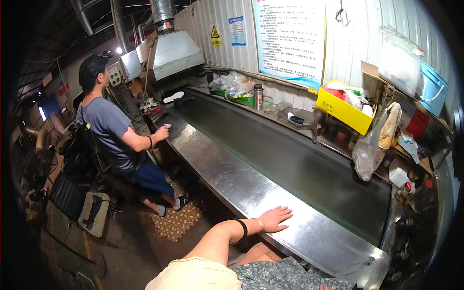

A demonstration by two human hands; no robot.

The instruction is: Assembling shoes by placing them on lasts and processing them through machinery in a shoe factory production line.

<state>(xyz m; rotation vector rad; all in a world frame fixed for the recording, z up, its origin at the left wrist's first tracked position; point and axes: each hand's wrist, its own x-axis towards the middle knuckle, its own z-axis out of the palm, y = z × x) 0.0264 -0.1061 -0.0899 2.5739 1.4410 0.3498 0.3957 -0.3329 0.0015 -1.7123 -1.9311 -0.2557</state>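
Note:
My left hand (274, 219) rests palm down on the shiny metal ledge (256, 186), fingers spread and holding nothing. A black band circles my left wrist. Just a sliver of what seems to be my right hand (325, 288) shows at the lower edge, beside the dark patterned cloth (290, 275) over my lap; its fingers are hidden. Beyond the ledge runs a long dark conveyor belt (290, 169). At its far left end lies a white, sole-shaped piece (174, 97), with a dark piece (183, 100) beside it.
A co-worker (108, 116) stands at the left, one hand near the ledge. Along the wall are a thermos (258, 96), a yellow box (345, 111), a plastic bag (366, 157) and a light-blue bucket (431, 89). A metal hood (176, 53) overhangs the far end.

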